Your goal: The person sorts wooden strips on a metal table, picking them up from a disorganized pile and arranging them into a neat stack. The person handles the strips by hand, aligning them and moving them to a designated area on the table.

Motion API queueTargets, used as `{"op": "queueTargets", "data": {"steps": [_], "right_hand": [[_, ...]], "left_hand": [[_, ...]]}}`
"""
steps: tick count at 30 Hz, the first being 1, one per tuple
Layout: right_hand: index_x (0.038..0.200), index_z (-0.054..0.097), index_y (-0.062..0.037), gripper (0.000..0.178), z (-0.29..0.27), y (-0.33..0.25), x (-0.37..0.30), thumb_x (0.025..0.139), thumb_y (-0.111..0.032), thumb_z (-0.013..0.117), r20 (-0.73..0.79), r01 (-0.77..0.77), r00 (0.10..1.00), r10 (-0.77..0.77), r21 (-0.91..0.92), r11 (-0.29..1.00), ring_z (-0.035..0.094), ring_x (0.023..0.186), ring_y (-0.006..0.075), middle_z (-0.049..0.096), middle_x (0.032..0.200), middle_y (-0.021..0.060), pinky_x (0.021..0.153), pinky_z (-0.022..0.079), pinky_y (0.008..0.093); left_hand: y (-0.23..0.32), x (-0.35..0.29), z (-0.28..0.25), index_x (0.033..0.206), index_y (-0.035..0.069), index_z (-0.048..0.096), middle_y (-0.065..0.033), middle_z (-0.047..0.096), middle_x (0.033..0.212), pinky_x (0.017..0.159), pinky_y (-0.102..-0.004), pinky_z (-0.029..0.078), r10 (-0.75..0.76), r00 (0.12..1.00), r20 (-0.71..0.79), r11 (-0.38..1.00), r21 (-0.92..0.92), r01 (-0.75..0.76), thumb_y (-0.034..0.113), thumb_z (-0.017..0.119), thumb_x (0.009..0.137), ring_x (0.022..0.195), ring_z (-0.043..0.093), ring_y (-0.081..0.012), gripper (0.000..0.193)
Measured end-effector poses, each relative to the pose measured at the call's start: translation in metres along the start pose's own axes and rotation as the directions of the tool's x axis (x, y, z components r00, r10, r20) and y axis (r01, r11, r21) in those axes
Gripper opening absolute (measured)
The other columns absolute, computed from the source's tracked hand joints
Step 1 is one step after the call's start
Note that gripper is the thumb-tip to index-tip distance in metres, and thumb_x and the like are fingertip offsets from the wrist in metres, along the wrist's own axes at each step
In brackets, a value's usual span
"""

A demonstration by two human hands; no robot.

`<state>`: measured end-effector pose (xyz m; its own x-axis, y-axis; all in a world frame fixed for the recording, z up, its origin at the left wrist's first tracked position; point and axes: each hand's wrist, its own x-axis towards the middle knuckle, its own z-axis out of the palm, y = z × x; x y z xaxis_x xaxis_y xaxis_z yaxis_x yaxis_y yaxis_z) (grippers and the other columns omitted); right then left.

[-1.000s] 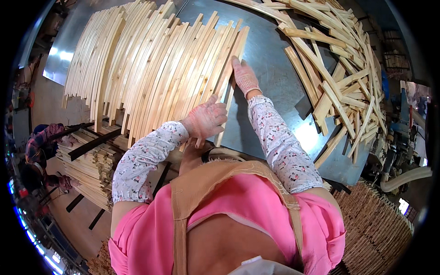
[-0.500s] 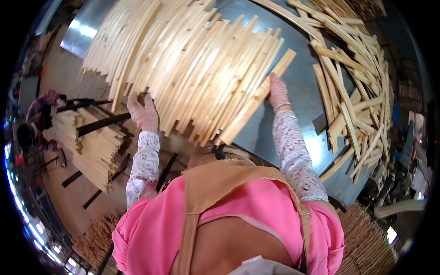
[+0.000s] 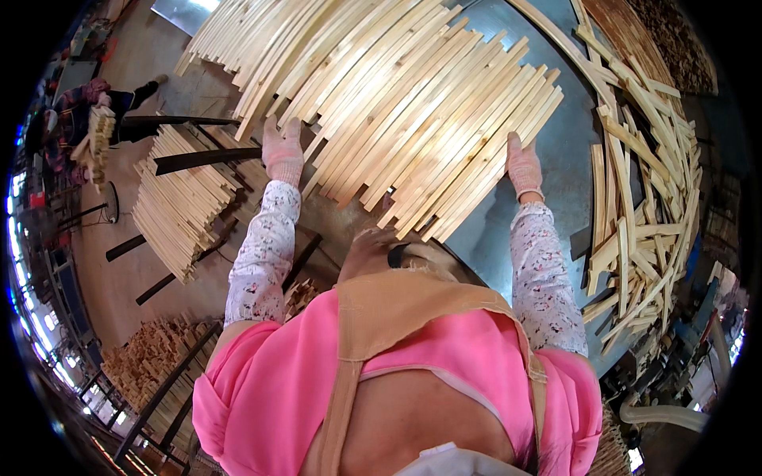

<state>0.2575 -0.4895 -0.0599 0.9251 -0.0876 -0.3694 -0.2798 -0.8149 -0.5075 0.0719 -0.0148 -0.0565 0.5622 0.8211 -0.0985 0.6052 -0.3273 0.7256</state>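
A wide row of pale wooden strips (image 3: pixel 413 119) lies side by side on a grey metal table (image 3: pixel 492 238), their ends uneven. My right hand (image 3: pixel 524 165), in a pale glove, rests against the outermost strip on the row's right side, fingers stretched out. At the row's left side is my left hand (image 3: pixel 283 151), also gloved, with its fingers spread near the strip ends. It grips nothing that I can see. Whether its fingertips touch the wood is hard to tell.
A tangled heap of loose strips (image 3: pixel 643 182) covers the table's right side. At the left, a stack of strips (image 3: pixel 182 198) sits on dark bars. A person (image 3: pixel 79 119) carrying a bundle of strips stands beyond it. More stacked wood (image 3: pixel 155 357) stands lower left.
The right-hand strip, earlier angled away from the row, now lies against the others. My right hand has come off its grip to flat contact. The whole view has shifted, with the person at left now more visible.
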Motion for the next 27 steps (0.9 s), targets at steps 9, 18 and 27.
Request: {"op": "queueTargets", "data": {"steps": [9,18,27], "right_hand": [[0.164,0.047,-0.0099,0.093,-0.087,0.073,0.074,0.099,-0.077,0.049,0.056,-0.071,0.995,0.077,-0.101,0.992,0.059,0.139,0.0492,0.065,0.145,0.0319,0.115,0.046,0.0499],[0.159,0.049,0.0016,0.088,-0.080,0.080,0.124,0.093,-0.050,0.076,-0.015,0.307,0.950,-0.312,-0.131,0.943,0.065,0.123,0.0433,0.067,0.136,0.0320,0.108,0.052,0.0463],[0.159,0.043,0.0047,0.080,-0.113,0.081,0.114,0.091,-0.016,0.079,0.172,-0.022,0.978,-0.117,0.646,0.763,0.069,0.121,0.0289,0.068,0.139,0.0211,0.108,0.054,0.0359]], "left_hand": [[0.019,-0.117,0.020,0.141,0.002,0.067,-0.0211,0.073,0.130,0.104,-0.0434,0.053,-0.099,0.705,0.702,0.991,0.136,0.004,0.045,0.071,0.101,0.121,0.069,-0.0342,0.059],[0.122,0.023,0.193,0.165,-0.004,0.036,-0.0254,0.059,0.154,0.121,-0.0410,0.043,0.243,0.775,0.583,0.886,-0.458,0.068,0.034,0.081,0.094,0.143,0.056,-0.0344,0.092],[0.149,0.031,0.198,0.168,0.001,0.029,-0.0164,0.062,0.148,0.117,-0.0382,0.050,0.127,0.686,0.717,0.864,-0.420,0.279,0.016,0.091,0.087,0.131,0.063,-0.0263,0.103]]}}
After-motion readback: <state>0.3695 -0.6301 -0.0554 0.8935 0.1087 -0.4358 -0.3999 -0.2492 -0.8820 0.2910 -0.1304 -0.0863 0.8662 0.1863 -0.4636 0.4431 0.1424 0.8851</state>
